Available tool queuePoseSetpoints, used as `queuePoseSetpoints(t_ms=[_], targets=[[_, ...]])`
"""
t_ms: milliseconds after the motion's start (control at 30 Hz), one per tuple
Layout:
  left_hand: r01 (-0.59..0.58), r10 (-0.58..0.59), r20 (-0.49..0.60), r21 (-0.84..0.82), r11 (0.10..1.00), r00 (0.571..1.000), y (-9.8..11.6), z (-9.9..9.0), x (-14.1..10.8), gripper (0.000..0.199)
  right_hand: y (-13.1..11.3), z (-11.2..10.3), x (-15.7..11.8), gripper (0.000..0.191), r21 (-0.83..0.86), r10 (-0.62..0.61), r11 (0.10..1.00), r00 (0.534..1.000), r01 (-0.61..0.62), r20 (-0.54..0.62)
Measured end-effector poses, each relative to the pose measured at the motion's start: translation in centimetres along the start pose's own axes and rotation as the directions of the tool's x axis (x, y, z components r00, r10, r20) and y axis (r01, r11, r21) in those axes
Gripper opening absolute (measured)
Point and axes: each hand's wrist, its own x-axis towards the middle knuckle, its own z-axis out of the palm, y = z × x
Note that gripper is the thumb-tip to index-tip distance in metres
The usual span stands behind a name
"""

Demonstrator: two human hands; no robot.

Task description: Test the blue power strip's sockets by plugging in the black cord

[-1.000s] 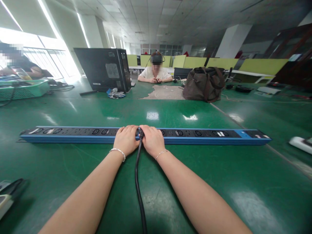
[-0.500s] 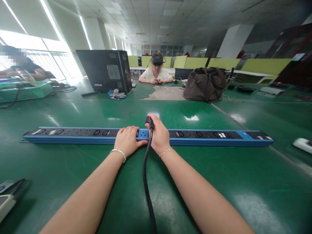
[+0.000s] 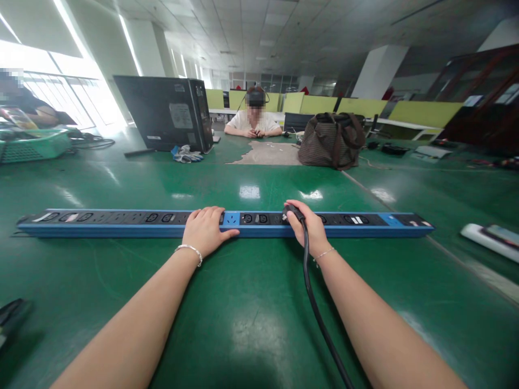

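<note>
A long blue and black power strip (image 3: 138, 231) lies across the green table, with rows of sockets facing up. My left hand (image 3: 204, 232) grips it left of the blue socket (image 3: 231, 219), fingers over the top and thumb along the near side. My right hand (image 3: 310, 229) is closed around a black power plug (image 3: 294, 212) over the strip's right half. Metal prongs show on the plug's left side, apart from any socket I can see. Its thick black cable (image 3: 314, 300) runs down towards me, past my right wrist.
Across the table (image 3: 133, 302) stand a black computer case (image 3: 158, 113), gloves (image 3: 186, 154) and a brown bag (image 3: 330, 140). A green basket (image 3: 36, 147) is at far left, a white device (image 3: 492, 240) at right. One person (image 3: 254, 121) sits opposite, another (image 3: 30, 105) at left.
My right hand has moved right along the strip with the plug, away from the blue socket. The plug's prongs now show. My left hand keeps its place on the strip; the view has shifted slightly.
</note>
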Motion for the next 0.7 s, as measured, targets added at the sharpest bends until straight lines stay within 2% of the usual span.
queuePoseSetpoints(t_ms=[167,333,700], targets=[[0.008,-0.008,0.002,0.001,1.0,1.0,0.1,0.0,0.0,0.065,-0.9,1.3,0.0,0.032,-0.109,-0.022,0.994,0.997,0.03,0.078],[0.015,-0.014,0.006,-0.012,1.0,1.0,0.0,0.0,0.1,0.065,-1.4,1.6,0.2,0.034,-0.143,-0.079,0.985,0.993,0.092,0.092],[0.008,-0.008,0.001,-0.013,1.0,1.0,0.0,0.0,0.0,0.066,-1.2,1.5,0.2,0.034,-0.186,-0.11,0.974,0.989,0.126,0.095]])
